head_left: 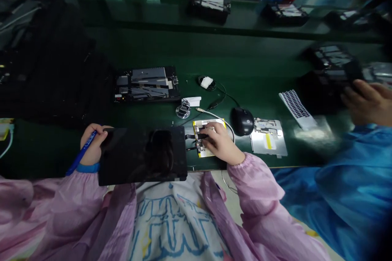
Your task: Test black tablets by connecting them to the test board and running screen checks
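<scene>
My left hand (92, 147) grips the left edge of a black screen panel (137, 155), its dark glossy face up, tilted at the table's front edge. A blue marker pen (82, 154) is also tucked between that hand's fingers. Two short black ribbon connectors (191, 136) link the panel's right side to a flat yellow-edged battery-like pack with a circuit strip (200, 153). On top of this pack, my right hand (219, 142) has its fingers bent and brought together at the strip. What lies under the fingertips is hidden. A white cable (214, 114) curves behind my right hand.
A black mouse (242, 121) and a silver metal plate with parts (268, 140) lie to the right. An opened device (147, 85) and a coiled black cable (207, 83) sit behind. Dark device stacks (45, 61) fill the left. At right, a co-worker's hand (369, 102) touches more devices.
</scene>
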A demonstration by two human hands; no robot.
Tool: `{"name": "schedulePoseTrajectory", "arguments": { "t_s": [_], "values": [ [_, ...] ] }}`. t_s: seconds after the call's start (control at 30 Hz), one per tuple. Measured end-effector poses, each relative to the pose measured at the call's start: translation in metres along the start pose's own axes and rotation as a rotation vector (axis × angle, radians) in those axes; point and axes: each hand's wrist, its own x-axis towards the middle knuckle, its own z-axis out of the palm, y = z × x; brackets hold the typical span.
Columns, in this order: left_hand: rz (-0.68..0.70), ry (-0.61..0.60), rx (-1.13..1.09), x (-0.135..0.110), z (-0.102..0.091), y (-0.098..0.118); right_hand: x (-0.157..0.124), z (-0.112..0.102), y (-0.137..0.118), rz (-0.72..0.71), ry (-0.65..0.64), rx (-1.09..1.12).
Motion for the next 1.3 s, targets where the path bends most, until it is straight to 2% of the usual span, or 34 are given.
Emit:
{"name": "schedulePoseTrajectory", "arguments": {
  "t_s": [0.1,0.3,0.4,0.53,0.63,0.7,0.87,0.93,1.0,1.1,1.3],
  "values": [
    [0.006,-0.005,0.001,0.000,0.000,-0.001,0.015,-0.009,0.002,-0.128,-0.196,0.034],
    [0.018,-0.003,-0.014,-0.003,0.000,-0.001,0.058,-0.024,-0.003,-0.208,-0.535,-0.148],
    [-0.007,-0.010,-0.066,-0.004,-0.002,-0.002,0.068,-0.023,-0.008,-0.218,-0.600,-0.178],
    [-0.032,-0.025,-0.101,-0.004,-0.006,-0.003,0.069,-0.021,-0.011,-0.185,-0.609,-0.177],
    [-0.053,-0.027,-0.090,-0.003,-0.008,-0.004,0.056,-0.020,-0.010,-0.129,-0.543,-0.180],
    [-0.058,-0.009,-0.097,-0.003,-0.007,-0.003,0.040,-0.016,-0.008,-0.065,-0.424,-0.140],
    [-0.050,0.002,-0.133,-0.005,-0.004,-0.001,-0.010,0.012,-0.018,0.197,0.083,0.100],
    [-0.040,-0.013,-0.152,-0.005,-0.004,-0.002,-0.023,0.026,-0.027,0.268,0.279,0.115],
    [-0.033,-0.031,-0.164,-0.004,-0.004,-0.003,-0.028,0.037,-0.036,0.314,0.407,0.106],
    [-0.026,-0.034,-0.161,-0.004,-0.003,-0.003,-0.027,0.046,-0.045,0.380,0.458,0.102],
    [-0.007,-0.031,-0.112,-0.005,-0.003,-0.004,-0.019,0.047,-0.043,0.463,0.404,0.082]
  ]
}}
